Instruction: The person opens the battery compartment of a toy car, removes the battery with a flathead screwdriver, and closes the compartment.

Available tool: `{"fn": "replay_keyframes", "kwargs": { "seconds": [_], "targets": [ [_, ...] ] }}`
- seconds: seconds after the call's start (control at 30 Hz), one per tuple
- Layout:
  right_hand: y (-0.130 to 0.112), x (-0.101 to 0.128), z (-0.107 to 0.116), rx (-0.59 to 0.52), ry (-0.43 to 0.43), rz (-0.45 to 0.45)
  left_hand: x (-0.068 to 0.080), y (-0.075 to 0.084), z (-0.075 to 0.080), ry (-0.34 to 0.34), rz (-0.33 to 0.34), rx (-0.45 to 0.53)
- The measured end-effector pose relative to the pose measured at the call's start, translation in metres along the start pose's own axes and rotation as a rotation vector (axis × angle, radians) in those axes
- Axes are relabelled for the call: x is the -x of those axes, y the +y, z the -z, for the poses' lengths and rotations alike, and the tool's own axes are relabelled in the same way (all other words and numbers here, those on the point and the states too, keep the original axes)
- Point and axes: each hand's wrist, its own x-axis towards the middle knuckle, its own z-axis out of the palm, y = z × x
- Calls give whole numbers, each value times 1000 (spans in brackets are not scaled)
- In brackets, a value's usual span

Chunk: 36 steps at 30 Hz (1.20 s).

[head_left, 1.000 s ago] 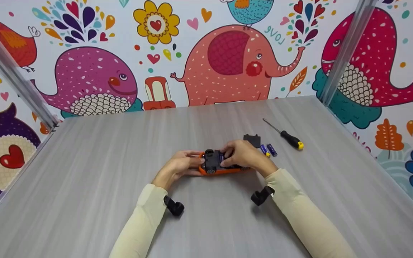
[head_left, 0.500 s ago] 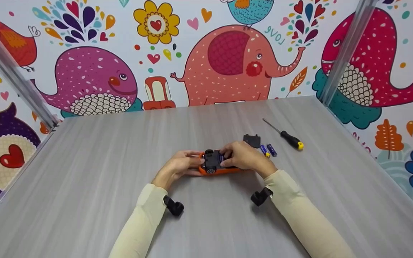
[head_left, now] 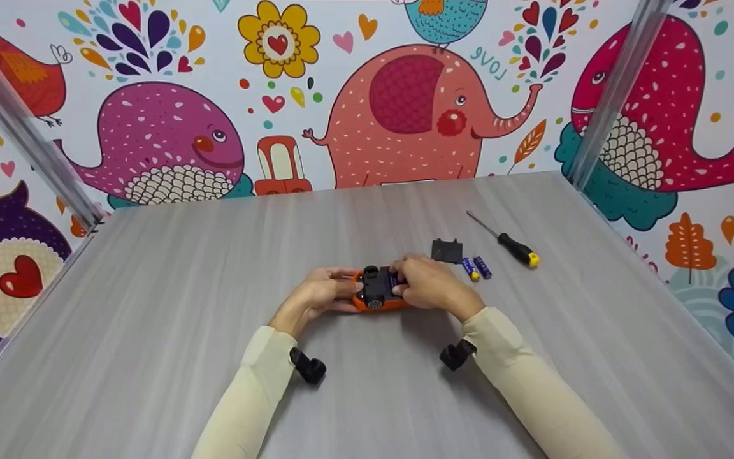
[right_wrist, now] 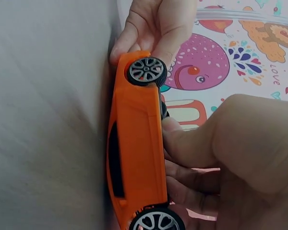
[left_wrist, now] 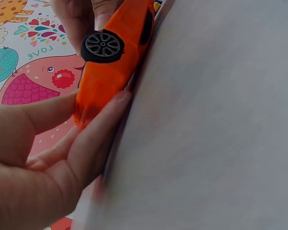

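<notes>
Head view — left hand [head_left: 323,294] and right hand [head_left: 427,285] both grip the upturned orange toy car [head_left: 376,294].

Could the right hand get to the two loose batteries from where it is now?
Probably yes. The batteries lie on the bare table just beyond the right hand, nothing between them. It would first have to let go of the upturned orange toy car.

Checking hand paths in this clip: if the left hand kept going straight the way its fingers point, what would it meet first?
The left hand points right and already grips one end of the orange toy car. Beyond the car, the right hand would probably come next.
</notes>
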Motion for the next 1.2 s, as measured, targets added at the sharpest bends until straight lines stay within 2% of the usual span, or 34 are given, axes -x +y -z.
{"fn": "replay_keyframes", "kwargs": {
  "seconds": [0.13, 0.5, 0.87, 1.2],
  "targets": [
    [0, 1, 0, 23, 2, 8, 0, 0, 0, -2, 7, 3],
    [7, 0, 0, -35, 0, 41, 0, -1, 0, 5, 7, 6],
    [4, 1, -4, 134, 24, 85, 2, 1, -2, 16, 4, -2],
    [6, 3, 1, 49, -28, 71, 3, 1, 0, 30, 5, 8]
  ]
}}
